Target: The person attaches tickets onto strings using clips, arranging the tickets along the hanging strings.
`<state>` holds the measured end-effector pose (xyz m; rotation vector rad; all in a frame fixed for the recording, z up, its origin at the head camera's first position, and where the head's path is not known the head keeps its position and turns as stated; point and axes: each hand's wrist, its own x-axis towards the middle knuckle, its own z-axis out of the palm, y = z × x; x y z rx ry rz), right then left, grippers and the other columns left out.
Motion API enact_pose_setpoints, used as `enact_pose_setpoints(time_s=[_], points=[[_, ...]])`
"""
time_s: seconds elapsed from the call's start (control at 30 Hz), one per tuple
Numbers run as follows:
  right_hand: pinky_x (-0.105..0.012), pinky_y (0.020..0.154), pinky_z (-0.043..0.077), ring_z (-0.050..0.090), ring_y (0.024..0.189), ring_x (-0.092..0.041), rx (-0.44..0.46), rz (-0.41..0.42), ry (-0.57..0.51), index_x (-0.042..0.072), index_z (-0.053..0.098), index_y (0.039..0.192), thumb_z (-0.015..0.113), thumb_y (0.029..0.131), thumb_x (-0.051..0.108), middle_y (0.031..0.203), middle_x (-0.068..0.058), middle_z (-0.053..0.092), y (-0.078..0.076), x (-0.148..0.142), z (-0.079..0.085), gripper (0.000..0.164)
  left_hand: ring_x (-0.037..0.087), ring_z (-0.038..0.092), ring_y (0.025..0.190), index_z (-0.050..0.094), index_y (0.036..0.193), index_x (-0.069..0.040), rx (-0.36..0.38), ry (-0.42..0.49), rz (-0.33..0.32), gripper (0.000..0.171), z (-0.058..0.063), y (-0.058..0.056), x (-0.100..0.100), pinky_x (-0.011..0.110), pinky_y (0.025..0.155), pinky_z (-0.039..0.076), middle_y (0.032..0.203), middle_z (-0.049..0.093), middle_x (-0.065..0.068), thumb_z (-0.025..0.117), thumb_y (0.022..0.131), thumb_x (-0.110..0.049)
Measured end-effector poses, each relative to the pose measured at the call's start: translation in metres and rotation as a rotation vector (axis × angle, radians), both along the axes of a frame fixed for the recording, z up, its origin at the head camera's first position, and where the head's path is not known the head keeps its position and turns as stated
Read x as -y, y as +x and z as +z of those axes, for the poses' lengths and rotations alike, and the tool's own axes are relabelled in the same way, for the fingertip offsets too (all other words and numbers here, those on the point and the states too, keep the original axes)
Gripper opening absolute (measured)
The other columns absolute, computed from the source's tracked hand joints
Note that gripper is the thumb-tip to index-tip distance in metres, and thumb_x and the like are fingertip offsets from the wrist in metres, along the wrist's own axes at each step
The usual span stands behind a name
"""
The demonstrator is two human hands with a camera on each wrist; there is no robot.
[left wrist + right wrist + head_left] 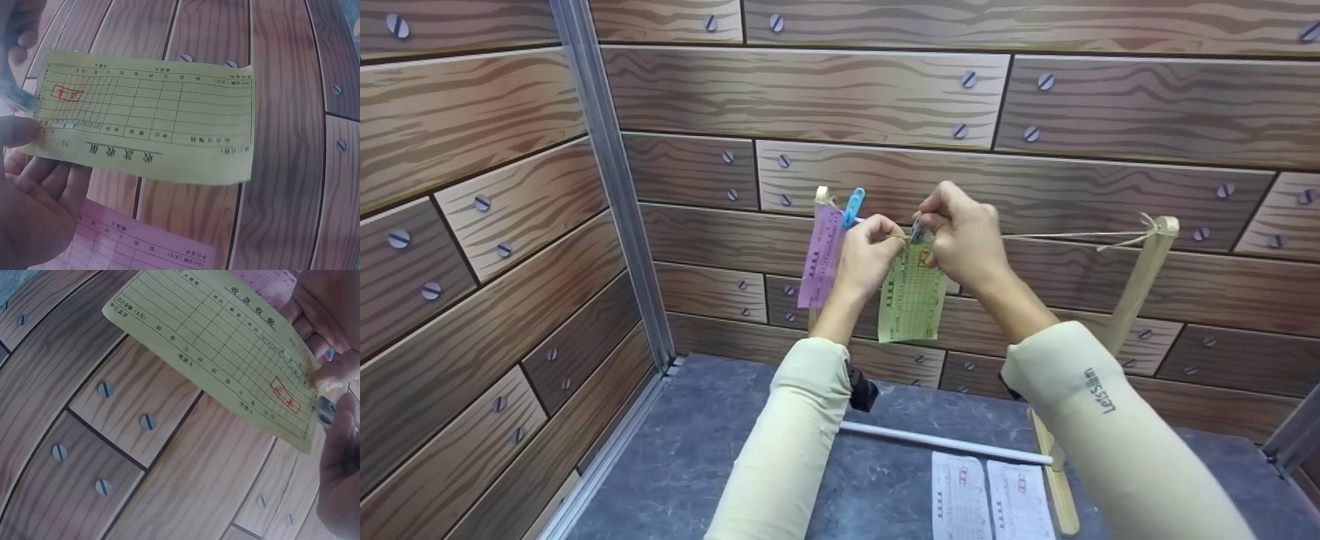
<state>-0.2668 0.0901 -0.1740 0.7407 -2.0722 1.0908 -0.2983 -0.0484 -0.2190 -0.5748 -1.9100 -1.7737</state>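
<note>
A yellow-green receipt slip (913, 300) hangs down between the two hands, its printed grid and red stamp showing in both wrist views. My left hand (866, 259) pinches its top edge by one corner, thumb (19, 130) on the front and fingers behind. My right hand (967, 236) holds a greyish clothespin (325, 409) at the same edge, by the string. Left of the hands, a purple receipt slip (819, 262) hangs on the string under a blue clothespin (853, 207).
The string (1072, 235) runs to a wooden post (1144, 281) on the right; another post top (822, 193) stands behind the purple slip. A white rod (945, 441) lies low across the grey tabletop (660, 465). Two white receipt slips (958, 495) lie beside the post's wooden foot (1059, 487).
</note>
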Motion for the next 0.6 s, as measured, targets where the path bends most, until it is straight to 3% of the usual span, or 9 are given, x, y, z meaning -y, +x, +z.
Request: enact_pose_setpoints(time_s=[0.2,0.33,0.5,0.6], points=[[-0.029,0.040,0.048,0.058,0.044,-0.022,0.108,-0.016,0.057,-0.002,0.054,0.101,0.056,0.090,-0.005,0.091,-0.011,0.068,-0.003,-0.002,-0.005,0.011,0.008,0.050,0.062,0.062,0.075,-0.004,-0.009,-0.024,0.023,0.005,0.002,0.000,-0.002,0.022,0.056,0.040,0.068,0.057,-0.003,0.060,0.076,0.001],[-0.033,0.043,0.051,0.060,0.047,-0.025,0.220,0.018,0.086,0.001,0.052,0.112,0.053,0.094,0.000,0.101,-0.015,0.066,-0.003,-0.006,-0.006,0.018,0.008,0.051,0.060,0.063,0.076,-0.003,0.005,-0.037,0.029,0.005,0.001,-0.001,0.000,0.022,0.055,0.041,0.066,0.058,-0.002,0.060,0.076,0.001],[-0.040,0.050,0.053,0.065,0.057,-0.033,0.374,0.071,0.079,0.009,0.044,0.135,0.056,0.096,0.014,0.117,-0.019,0.061,0.001,-0.015,-0.003,0.041,0.008,0.048,0.056,0.062,0.076,-0.004,0.015,-0.040,0.020,0.005,-0.002,-0.001,0.002,0.021,0.052,0.039,0.065,0.056,-0.003,0.060,0.078,0.001],[-0.038,0.051,0.054,0.066,0.061,-0.033,0.382,0.058,0.065,0.011,0.040,0.140,0.059,0.094,0.019,0.120,-0.018,0.059,0.006,-0.025,-0.002,0.051,0.007,0.045,0.051,0.061,0.078,-0.002,0.006,-0.035,0.002,0.005,-0.002,0.000,0.001,0.020,0.048,0.037,0.063,0.055,-0.002,0.059,0.081,0.003]])
